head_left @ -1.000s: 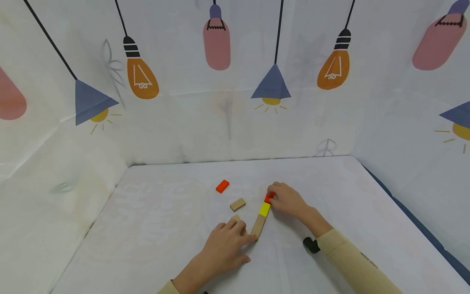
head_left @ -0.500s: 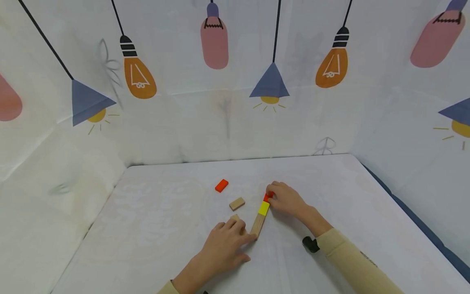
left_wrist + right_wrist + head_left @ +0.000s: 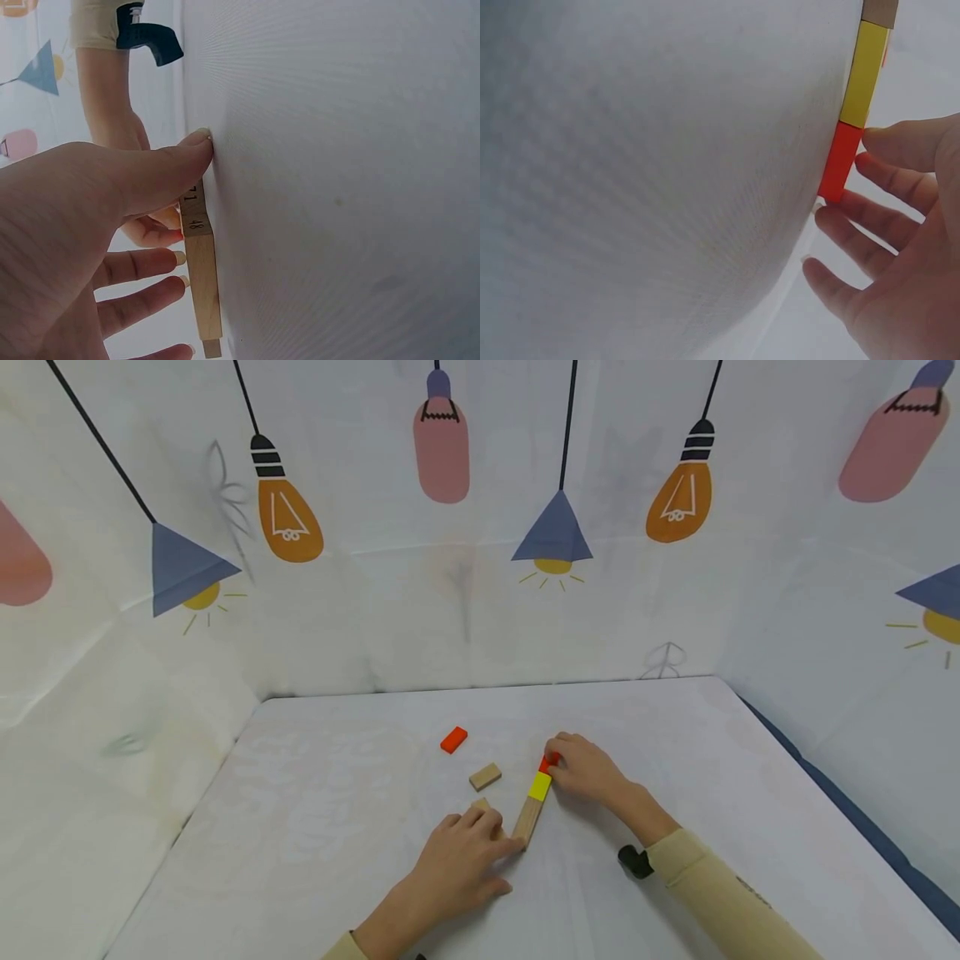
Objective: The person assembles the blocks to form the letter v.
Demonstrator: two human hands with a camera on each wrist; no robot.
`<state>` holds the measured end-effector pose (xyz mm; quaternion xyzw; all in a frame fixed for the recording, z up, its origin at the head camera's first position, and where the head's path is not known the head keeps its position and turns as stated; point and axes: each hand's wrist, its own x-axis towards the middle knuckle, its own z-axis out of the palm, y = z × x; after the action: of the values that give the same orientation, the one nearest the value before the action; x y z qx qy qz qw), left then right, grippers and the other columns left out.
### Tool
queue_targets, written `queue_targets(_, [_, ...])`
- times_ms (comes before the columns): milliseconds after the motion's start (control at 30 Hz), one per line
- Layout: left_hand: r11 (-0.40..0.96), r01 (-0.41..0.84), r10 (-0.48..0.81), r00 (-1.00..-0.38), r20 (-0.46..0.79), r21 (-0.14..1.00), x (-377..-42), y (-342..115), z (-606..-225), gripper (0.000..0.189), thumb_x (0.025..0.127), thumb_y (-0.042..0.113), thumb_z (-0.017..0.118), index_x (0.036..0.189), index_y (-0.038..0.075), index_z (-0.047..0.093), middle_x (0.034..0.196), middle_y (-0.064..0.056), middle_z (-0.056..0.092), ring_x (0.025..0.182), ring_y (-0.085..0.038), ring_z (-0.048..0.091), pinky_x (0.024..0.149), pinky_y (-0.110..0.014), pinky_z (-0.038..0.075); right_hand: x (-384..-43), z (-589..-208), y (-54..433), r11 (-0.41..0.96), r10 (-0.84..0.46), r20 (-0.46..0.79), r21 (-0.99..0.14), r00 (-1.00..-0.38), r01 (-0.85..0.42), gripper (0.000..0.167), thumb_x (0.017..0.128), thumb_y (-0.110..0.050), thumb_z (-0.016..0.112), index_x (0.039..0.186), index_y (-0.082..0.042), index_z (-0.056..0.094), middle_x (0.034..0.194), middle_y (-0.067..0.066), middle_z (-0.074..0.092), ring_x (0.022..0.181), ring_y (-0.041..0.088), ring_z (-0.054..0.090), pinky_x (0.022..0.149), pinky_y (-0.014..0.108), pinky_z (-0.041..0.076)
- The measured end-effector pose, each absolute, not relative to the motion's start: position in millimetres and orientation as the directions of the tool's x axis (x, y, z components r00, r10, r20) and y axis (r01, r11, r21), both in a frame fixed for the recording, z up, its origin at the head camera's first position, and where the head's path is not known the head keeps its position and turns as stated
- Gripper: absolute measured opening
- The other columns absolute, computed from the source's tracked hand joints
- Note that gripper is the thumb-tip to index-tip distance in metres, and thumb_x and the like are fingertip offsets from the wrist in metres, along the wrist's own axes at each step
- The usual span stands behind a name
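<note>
My right hand holds a red block with thumb and fingertips at the far end of a short row. Against it lies a yellow block, followed by plain wooden blocks running toward me. My left hand has its fingers spread, with the index fingertip touching the near end of the row. Beneath that hand a wooden block is partly hidden. Printed numbers show on block ends in the left wrist view, beside a block's long side.
A loose wooden block lies left of the row. Farther back is a second red block. The white table meets a white cloth wall printed with lamps at its back edge. A black wrist camera hangs beneath the right sleeve.
The view shifts very slightly. Both hands and all the blocks keep their places.
</note>
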<state>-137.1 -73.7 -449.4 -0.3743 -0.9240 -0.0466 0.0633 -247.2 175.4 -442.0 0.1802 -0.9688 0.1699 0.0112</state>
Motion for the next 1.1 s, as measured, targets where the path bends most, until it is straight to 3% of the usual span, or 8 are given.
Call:
queue_targets(467, [0.714,0.700,0.688,-0.709,0.153,0.031,-137.5,-73.2,-450.5,0.053,0.076,0.054,0.080,0.126,0.042,0.065,0.108,0.008,0.056,0.102,-0.012,0.048,0.082,-0.034,0.049,-246.0,-441.1,176.0,0.876,-0.349,0.082,-0.327,-0.934,-0.355,0.008,0.088,-0.014,0.066,0.096,-0.014,0.066,0.099,0.001,0.064,0.087,0.019,0.053,0.086,0.041,0.051])
queue_targets(1100, [0.711,0.701,0.689,-0.709,0.154,0.046,-137.2,-74.3,-448.9,0.053,0.076,0.053,0.080,0.125,0.041,0.065,0.108,0.009,0.057,0.102,-0.011,0.049,0.082,-0.034,0.048,-244.2,-441.0,175.0,0.872,-0.352,0.098,-0.327,-0.931,-0.364,0.009,0.088,-0.015,0.068,0.097,-0.015,0.069,0.106,0.003,0.068,0.090,0.020,0.056,0.087,0.042,0.052])
